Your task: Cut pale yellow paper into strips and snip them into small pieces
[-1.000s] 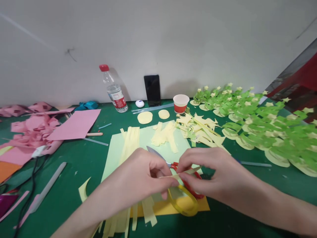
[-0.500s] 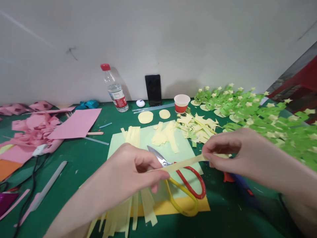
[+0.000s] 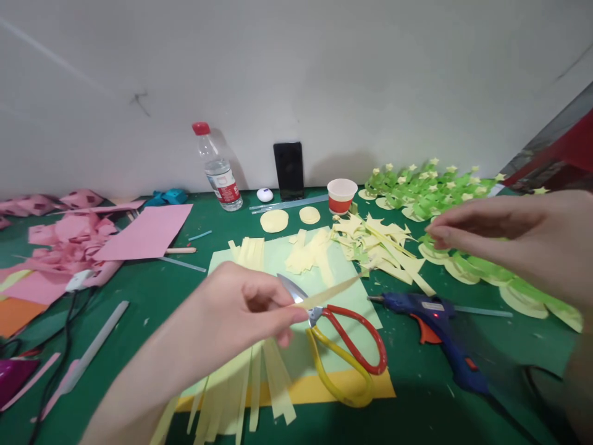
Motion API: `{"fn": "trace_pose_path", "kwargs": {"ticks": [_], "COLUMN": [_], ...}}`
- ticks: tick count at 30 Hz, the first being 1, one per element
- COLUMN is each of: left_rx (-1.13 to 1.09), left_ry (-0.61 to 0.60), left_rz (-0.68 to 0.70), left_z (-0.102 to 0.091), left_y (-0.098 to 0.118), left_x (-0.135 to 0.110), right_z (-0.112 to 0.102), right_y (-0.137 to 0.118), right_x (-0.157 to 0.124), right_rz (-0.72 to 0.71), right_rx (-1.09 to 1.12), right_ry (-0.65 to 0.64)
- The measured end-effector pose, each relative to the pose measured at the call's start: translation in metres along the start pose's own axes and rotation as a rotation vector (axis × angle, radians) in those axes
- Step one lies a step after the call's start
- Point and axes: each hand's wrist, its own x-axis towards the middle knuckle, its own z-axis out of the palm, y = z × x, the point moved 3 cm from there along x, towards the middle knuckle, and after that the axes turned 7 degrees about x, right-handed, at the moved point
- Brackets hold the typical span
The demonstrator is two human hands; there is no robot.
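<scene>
A green tabletop (image 3: pixel 155 303) carries a pale green sheet (image 3: pixel 359 293). Over the sheet, the person's left hand (image 3: pixel 252 312) has thumb and fingers clamped on a paper strip. The right hand (image 3: pixel 519 232) is raised well apart, its fingertips close together; whether they meet cannot be told. Below it lies a blue glue gun (image 3: pixel 435 318). Scissors (image 3: pixel 315 317) rest on the sheet beneath the grip. The pale yellow paper strip (image 3: pixel 336 289) juts from the left fingertips toward the right, its far end free.
</scene>
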Motion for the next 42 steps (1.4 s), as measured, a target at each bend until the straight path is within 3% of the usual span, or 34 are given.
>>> {"fn": "trace_pose_path", "kwargs": {"ticks": [2, 4, 7, 11, 17, 20, 29, 34, 38, 42], "left_rx": [0.023, 0.032, -0.024, -0.126, -0.213, -0.188, -0.23, -0.231, -0.277, -0.319], "left_ry": [-0.054, -0.082, -0.12, -0.202, -0.304, -0.342, -0.524, -0.506, -0.5, -0.521], "left_rz": [0.025, 0.052, 0.104, 0.097, 0.066, 0.052, 0.082, 0.102, 0.117, 0.094], "left_z": [0.01, 0.021, 0.033, 0.04, 0.04, 0.036, 0.037, 0.039, 0.041, 0.044], "left_y": [0.003, 0.006, 0.008, 0.008, 0.007, 0.003, 0.003, 0.004, 0.006, 0.006], "left_x": [0.005, 0.01, 0.011, 0.009, 0.014, 0.017, 0.02, 0.021, 0.019, 0.017], "right_z": [0.011, 0.03, 0.056, 0.069, 0.066, 0.061, 0.054, 0.055, 0.064, 0.073], "right_y": [-0.021, -0.041, -0.059, -0.061, -0.051, -0.041, -0.019, -0.026, -0.035, -0.039], "right_x": [-0.008, -0.019, -0.031, -0.035, -0.027, -0.02, -0.002, -0.008, -0.016, -0.019], "right_rz": [-0.313, -0.502, -0.569, -0.517, -0.235, -0.165, -0.178, -0.127, -0.032, -0.047], "right_rx": [0.019, 0.05, 0.11, 0.166, 0.274, 0.257, 0.27, 0.225, 0.341, 0.468], "right_ry": [0.043, -0.061, -0.279, -0.505, -0.629, -0.696, -0.832, -0.872, -0.918, -0.938]}}
